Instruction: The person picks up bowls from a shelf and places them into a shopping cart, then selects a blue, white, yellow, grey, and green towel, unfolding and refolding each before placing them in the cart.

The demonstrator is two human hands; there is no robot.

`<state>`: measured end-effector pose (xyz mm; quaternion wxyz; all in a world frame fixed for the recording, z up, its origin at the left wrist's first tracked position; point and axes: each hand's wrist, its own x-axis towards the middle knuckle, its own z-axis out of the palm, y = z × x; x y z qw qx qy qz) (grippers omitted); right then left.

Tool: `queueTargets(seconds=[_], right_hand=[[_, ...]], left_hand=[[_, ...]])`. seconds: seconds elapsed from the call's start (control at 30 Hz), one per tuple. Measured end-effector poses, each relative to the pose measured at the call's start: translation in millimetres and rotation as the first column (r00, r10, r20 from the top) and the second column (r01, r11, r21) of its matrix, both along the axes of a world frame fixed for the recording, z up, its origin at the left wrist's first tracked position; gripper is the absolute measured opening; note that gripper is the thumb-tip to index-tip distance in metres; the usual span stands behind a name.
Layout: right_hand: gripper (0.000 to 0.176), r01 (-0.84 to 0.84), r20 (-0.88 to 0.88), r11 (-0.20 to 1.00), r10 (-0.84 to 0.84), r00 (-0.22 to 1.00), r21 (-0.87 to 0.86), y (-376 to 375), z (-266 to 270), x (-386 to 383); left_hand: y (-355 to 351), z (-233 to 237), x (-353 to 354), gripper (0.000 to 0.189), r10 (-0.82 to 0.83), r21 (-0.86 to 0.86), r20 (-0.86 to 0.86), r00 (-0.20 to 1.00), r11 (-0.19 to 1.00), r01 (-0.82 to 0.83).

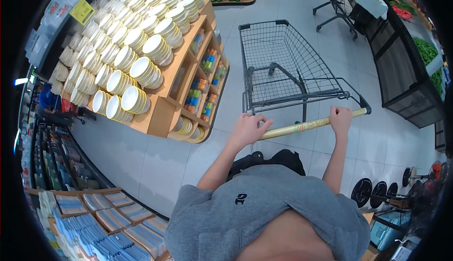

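In front of me stands a dark wire shopping cart (pixel 283 63), its basket showing no goods. A yellowish handle bar (pixel 306 127) with printed lettering runs across its near end. My left hand (pixel 250 130) rests at the bar's left end, fingers curled over it and thumb lying along the top. Near the right end, my right hand (pixel 340 119) is closed around the same bar. The undersides of both grips are hidden.
Left of the cart, a wooden display stand (pixel 163 112) bears many stacked white bowls (pixel 134 98). A dark produce bin (pixel 401 67) lines the right side, with another cart (pixel 340 1) beyond. Folded blue textiles (pixel 94 232) fill a shelf at lower left; fans (pixel 362 192) stand at lower right.
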<state>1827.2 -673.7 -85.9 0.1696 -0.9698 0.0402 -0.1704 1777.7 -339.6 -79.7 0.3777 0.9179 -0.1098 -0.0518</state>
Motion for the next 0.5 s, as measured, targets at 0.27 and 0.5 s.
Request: queueTargets(seconds=[0.27,0.5], right_hand=[[0.026,0.070,-0.469,0.985,-0.136,0.873,-0.156,11,24,20],[0.040,0.132,-0.669,0.986,-0.167,0.724,-0.103,0,-15,93]], left_hand=[[14,14,12,0.023,-0.038,-0.102,-0.129,0.991,0.994,0.025],[14,8,65,0.017,-0.175,-0.082,-0.177,0.969,0.983,0.163]])
